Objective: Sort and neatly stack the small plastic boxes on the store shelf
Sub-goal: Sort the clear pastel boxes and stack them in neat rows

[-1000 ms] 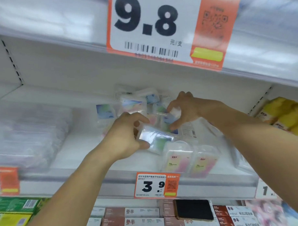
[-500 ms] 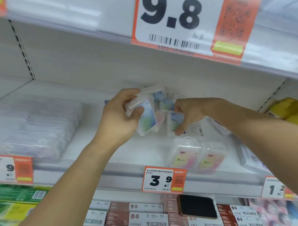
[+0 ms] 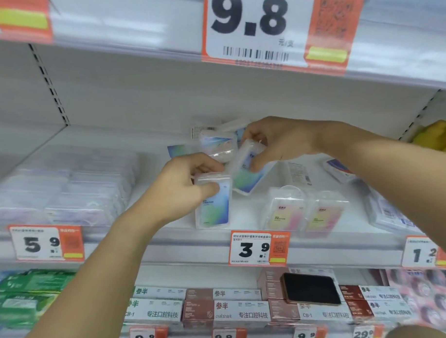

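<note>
My left hand (image 3: 182, 188) grips a clear plastic box with a blue-green label (image 3: 214, 207), standing upright near the front of the white shelf (image 3: 183, 232). Just right of it, my right hand (image 3: 279, 141) holds a second blue-green box (image 3: 246, 175), tilted above the shelf. Behind both hands lies a loose heap of similar boxes (image 3: 216, 143), partly hidden. Two pink-yellow boxes (image 3: 284, 209) (image 3: 324, 214) stand upright at the shelf front to the right.
Clear flat packs (image 3: 66, 189) fill the shelf's left side. More boxes (image 3: 385, 211) lie at the right, with yellow packs (image 3: 438, 136) beyond. Price tags (image 3: 257, 248) line the shelf edge. Below, toothpaste cartons (image 3: 222, 310) carry a black phone (image 3: 311, 289).
My left hand came down from the heap with its box and stood it at the shelf front. My right hand lifted a box out of the heap.
</note>
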`<state>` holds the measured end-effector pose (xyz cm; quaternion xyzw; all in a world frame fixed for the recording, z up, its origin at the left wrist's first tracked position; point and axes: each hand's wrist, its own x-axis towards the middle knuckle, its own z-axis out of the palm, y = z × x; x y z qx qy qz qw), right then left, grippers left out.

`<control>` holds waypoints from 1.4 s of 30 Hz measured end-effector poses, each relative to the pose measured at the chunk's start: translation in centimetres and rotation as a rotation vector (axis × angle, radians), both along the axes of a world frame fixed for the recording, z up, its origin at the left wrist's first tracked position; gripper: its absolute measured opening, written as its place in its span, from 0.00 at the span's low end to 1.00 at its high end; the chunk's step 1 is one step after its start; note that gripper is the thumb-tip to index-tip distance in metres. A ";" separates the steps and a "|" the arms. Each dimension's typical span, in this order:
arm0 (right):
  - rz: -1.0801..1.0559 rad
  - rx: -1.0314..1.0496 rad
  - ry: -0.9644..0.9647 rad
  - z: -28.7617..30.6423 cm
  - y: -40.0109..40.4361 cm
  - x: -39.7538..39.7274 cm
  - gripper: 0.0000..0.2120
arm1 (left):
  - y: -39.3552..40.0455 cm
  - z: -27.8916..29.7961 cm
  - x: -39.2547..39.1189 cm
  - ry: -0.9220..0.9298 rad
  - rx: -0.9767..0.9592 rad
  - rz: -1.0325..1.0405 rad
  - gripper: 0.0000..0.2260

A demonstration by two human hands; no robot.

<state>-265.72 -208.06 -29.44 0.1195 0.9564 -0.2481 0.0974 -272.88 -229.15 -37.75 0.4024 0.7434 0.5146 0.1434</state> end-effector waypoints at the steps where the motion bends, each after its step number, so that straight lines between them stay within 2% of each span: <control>1: 0.029 0.009 -0.019 0.1 -0.7 0.0 0.15 | -0.1 0.1 0.1 -0.008 0.006 -0.014 0.13; 3: 0.081 0.076 -0.057 0.2 -1.7 0.1 0.15 | -0.4 0.3 0.2 -0.029 0.034 -0.036 0.10; 6: 0.130 0.102 -0.147 -0.1 -2.4 0.4 0.16 | -0.5 0.1 0.0 0.086 -0.014 -0.029 0.06; 11: 0.175 0.083 -0.225 -0.6 -3.2 1.2 0.17 | -1.3 0.2 -0.4 0.118 -0.059 -0.036 0.11; 17: 0.251 -0.008 -0.314 0.1 -3.8 1.6 0.12 | -1.3 0.6 0.2 0.103 -0.018 -0.076 0.11; 21: 0.268 -0.039 -0.343 0.3 -3.7 1.8 0.13 | -1.5 0.7 0.2 0.116 -0.021 -0.109 0.11; 25: 0.260 -0.084 -0.343 0.2 -3.7 1.9 0.13 | -1.6 0.8 0.2 0.039 -0.077 -0.138 0.14; 29: 0.254 -0.087 -0.341 0.1 -3.6 1.8 0.10 | -1.0 0.5 0.2 0.116 -0.144 -0.114 0.09; 31: 0.253 -0.087 -0.345 0.1 -3.5 1.8 0.10 | -1.0 0.5 0.2 0.069 -0.132 -0.123 0.08; 37: 0.256 -0.100 -0.364 -0.2 -3.3 1.8 0.13 | -1.2 0.6 0.1 -0.007 -0.114 -0.190 0.11; 42: 0.269 -0.097 -0.373 -0.2 -3.2 1.8 0.15 | -1.2 0.6 0.0 -0.073 -0.098 -0.244 0.19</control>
